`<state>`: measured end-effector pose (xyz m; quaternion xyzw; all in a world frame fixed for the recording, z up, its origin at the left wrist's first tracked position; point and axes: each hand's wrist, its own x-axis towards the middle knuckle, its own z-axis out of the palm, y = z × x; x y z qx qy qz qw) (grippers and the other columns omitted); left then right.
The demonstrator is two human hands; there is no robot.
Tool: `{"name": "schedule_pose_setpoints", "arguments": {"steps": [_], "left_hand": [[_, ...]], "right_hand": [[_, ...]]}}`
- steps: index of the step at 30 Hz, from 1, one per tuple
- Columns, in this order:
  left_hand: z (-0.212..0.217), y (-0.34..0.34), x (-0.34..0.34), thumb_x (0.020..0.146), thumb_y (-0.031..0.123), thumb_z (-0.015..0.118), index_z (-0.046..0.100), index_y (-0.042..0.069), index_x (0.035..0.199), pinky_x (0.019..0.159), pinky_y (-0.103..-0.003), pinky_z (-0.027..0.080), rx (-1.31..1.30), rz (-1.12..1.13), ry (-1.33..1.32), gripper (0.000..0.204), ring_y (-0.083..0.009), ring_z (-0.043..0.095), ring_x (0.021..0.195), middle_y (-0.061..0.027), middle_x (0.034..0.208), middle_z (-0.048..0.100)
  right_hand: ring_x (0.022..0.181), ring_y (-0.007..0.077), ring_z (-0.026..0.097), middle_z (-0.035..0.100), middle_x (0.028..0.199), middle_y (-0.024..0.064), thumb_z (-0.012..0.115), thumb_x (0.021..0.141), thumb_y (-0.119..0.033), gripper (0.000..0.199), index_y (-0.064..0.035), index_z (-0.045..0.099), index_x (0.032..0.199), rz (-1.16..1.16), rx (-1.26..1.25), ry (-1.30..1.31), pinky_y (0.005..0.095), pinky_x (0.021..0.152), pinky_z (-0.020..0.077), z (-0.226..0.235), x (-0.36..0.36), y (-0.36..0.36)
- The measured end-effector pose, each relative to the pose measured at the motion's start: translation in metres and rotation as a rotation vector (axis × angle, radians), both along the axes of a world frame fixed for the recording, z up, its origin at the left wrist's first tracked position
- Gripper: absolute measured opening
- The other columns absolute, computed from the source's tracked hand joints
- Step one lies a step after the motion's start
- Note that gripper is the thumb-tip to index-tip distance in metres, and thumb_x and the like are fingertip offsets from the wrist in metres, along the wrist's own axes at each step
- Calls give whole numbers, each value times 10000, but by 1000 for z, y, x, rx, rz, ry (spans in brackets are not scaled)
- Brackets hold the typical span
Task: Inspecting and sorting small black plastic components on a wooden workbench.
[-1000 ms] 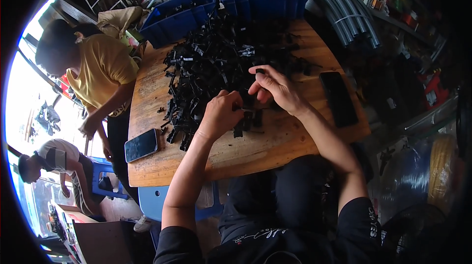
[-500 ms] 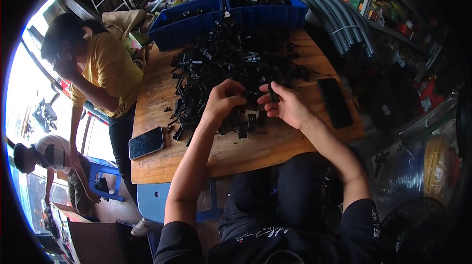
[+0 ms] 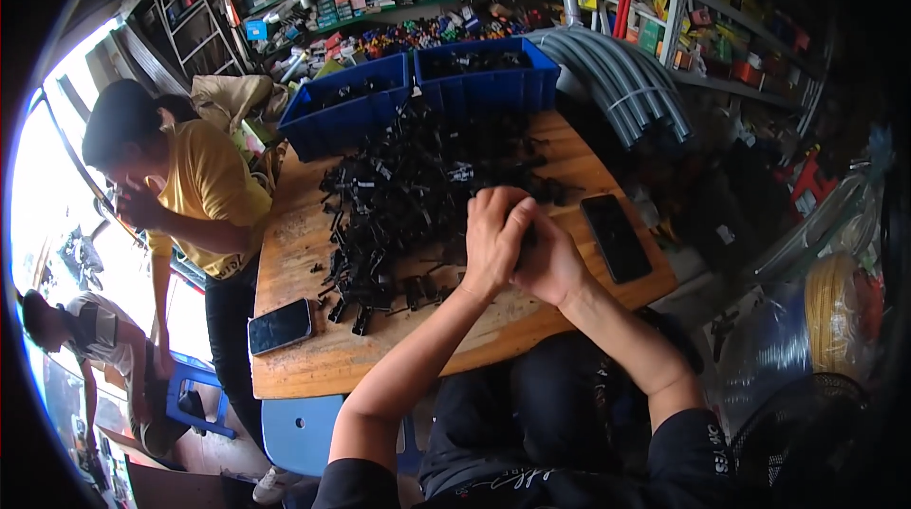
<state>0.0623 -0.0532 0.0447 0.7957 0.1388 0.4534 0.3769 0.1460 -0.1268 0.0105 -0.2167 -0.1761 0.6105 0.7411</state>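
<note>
My left hand (image 3: 494,229) and my right hand (image 3: 550,260) are brought together over the right front part of the wooden table (image 3: 474,324). The left fingers are curled across the right hand's fingertips. Something dark shows in the gap between the two palms, mostly covered, and its shape is hidden. Just left of and beyond my hands spreads a big heap of small black plastic parts (image 3: 394,196), some with clip-like ends and thin stems. A few of them lie loose at the heap's near edge.
Two blue bins (image 3: 346,111) holding black parts stand at the table's far side. One phone (image 3: 281,327) lies at the left edge, another black phone (image 3: 615,239) at the right. A person in a yellow shirt (image 3: 213,186) sits at the left. Grey pipes (image 3: 626,92) curve beyond the right corner.
My hands were apart, the right one holding a small black part; now they are together, farther right. The view has tilted up, showing more shelves. The yellow-shirted person's head and hand have shifted slightly.
</note>
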Motion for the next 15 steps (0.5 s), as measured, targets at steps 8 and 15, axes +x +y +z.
{"name": "schedule_pose_setpoints", "arguments": {"steps": [8, 15], "left_hand": [[-21, 7, -9, 900, 357, 470, 460, 25, 1243, 980, -371, 333, -193, -243, 113, 478, -315, 433, 1155, -175, 1208, 499], [-50, 53, -61, 834, 226, 572, 585, 17, 1056, 848, -379, 407, 132, 98, 145, 305, -318, 524, 949, -140, 1022, 591]], "right_hand": [[1096, 240, 495, 528, 1171, 91, 463, 910, -436, 429, -93, 506, 1164, 145, 90, 179, 466, 902, 432, -31, 21, -18], [1061, 364, 516, 535, 1096, 203, 385, 948, -416, 462, 13, 510, 1069, 25, -137, 353, 481, 845, 493, -18, 46, -6]]}}
